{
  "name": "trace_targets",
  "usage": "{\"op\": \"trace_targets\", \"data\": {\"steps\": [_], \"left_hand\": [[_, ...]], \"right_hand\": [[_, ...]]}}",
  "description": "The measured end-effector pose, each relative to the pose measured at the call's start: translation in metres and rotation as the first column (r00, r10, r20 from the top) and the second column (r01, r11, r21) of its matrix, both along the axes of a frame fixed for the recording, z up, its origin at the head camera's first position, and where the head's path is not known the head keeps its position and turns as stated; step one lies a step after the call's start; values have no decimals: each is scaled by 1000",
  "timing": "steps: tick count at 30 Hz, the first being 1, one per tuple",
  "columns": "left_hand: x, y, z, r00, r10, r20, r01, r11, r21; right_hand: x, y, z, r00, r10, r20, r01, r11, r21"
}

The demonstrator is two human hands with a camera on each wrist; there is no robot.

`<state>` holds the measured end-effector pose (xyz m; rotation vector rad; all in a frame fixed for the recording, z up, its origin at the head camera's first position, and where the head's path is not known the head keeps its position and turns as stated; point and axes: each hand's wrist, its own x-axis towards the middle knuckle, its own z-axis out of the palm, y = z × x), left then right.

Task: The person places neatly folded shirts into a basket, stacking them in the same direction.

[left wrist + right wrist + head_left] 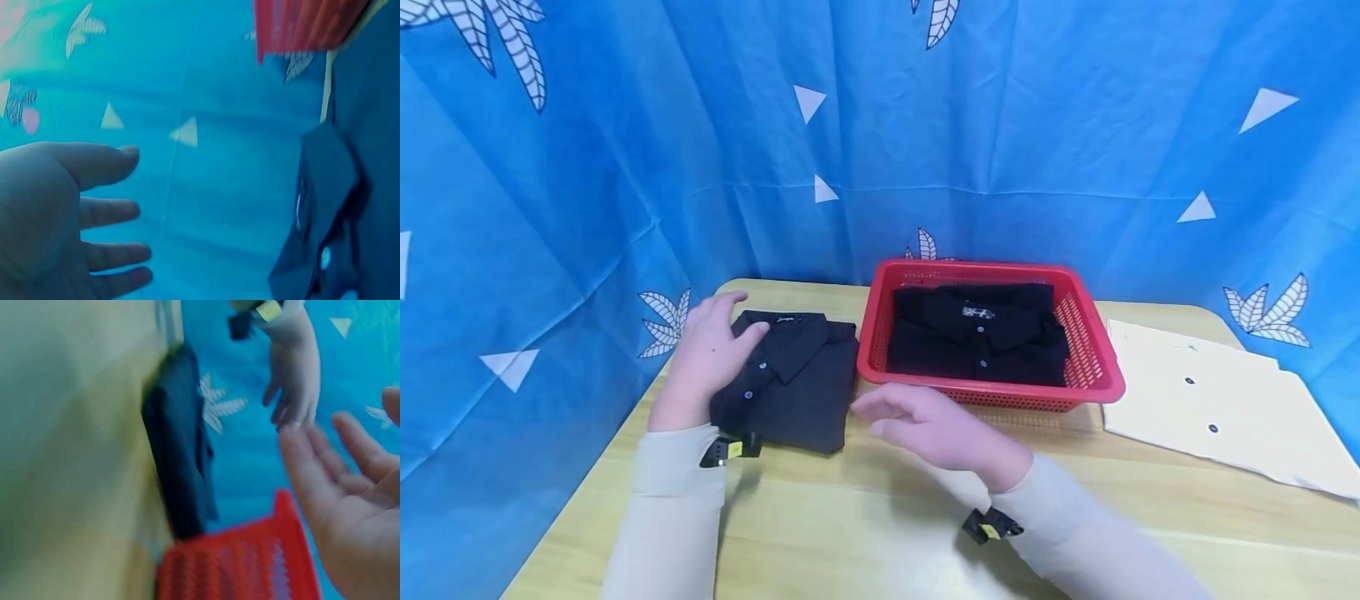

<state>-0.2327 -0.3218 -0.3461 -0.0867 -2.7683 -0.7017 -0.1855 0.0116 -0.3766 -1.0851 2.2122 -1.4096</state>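
A folded dark shirt (pixel 812 383) with pale buttons lies on the left of the table, its collar toward the back. Over its left edge hovers my left hand (pixel 711 350), thumb apart from the fingers and holding nothing; the left wrist view shows the shirt (pixel 381 175) off to the side of that hand (pixel 44 219). My right hand (pixel 936 429) is above the table just in front of the red basket (pixel 992 393), fingers loosely bent and empty, pointing toward the dark shirt. Inside the basket sits another folded black shirt (pixel 947 342).
A folded cream shirt (pixel 1217 408) with dark buttons lies at the right side of the wooden table (pixel 820 533). Blue patterned cloth (pixel 910 133) hangs behind the table and along its left side. The basket stands between the dark and cream shirts.
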Motion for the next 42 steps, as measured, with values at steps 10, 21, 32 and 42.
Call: {"op": "trace_targets", "data": {"steps": [10,21,32,42], "left_hand": [[3,-56,-7,947,90,309,-100,995,16],[4,-86,-27,848,160,505,-206,978,37],[-2,-106,-52,770,244,589,-322,946,29],[-4,-108,-62,787,250,565,-314,949,17]], "right_hand": [[-5,-43,-34,886,-106,451,173,979,-108],[-15,-78,-62,729,-169,663,453,846,-282],[-21,-92,-73,646,-107,756,560,739,-374],[-32,-93,-80,535,51,844,563,723,-400]]}}
